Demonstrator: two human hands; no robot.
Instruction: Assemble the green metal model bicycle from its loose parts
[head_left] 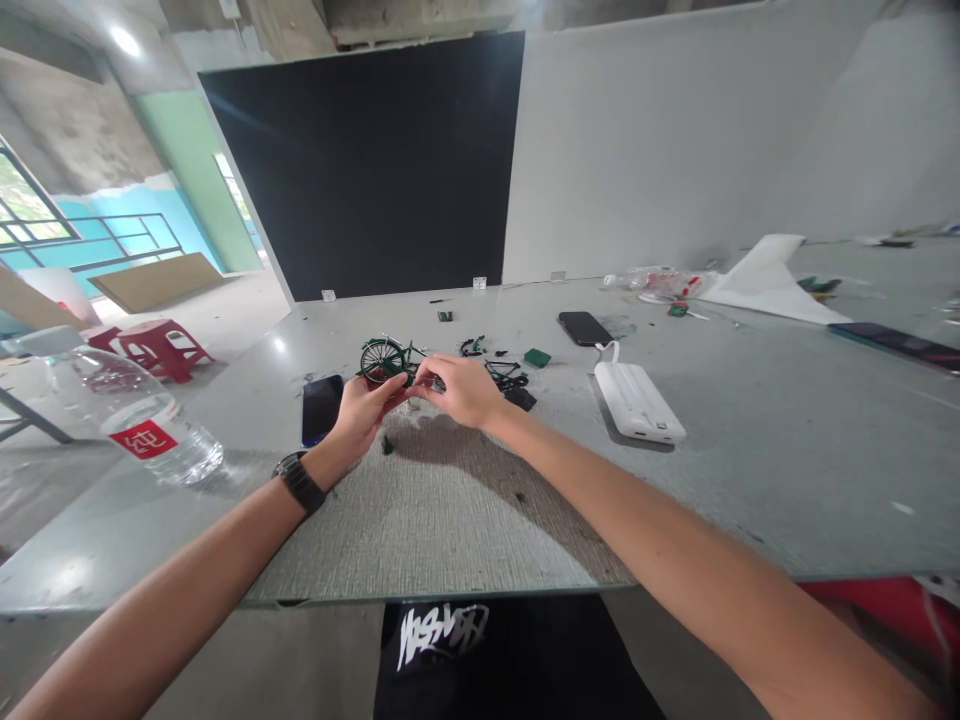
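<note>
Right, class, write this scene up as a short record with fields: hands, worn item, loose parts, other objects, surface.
Left hand: holds a small dark-green spoked-wheel model bicycle
Right hand: fingers meet the left hand's; grip contents unclear
Worn: black wristwatch, left wrist
Loose parts: include a flat green plastic piece
Right side: white rectangular power bank
Left side: clear plastic bottle with red label
Surface: grey tabletop

Grey textured tabletop [750, 500] under left hand [364, 408] and right hand [466, 390]. Straight beyond hands, upright matte black rectangular panel [367, 170]; large off-white panel [637, 150] to its right. Far left of hands: dark red plastic stools [156, 342], pale floor [244, 303], green-and-light-blue painted wall [169, 130], daylight in dark-framed window [26, 198]. High left, beyond hands: round white ceiling light [125, 41].
</note>
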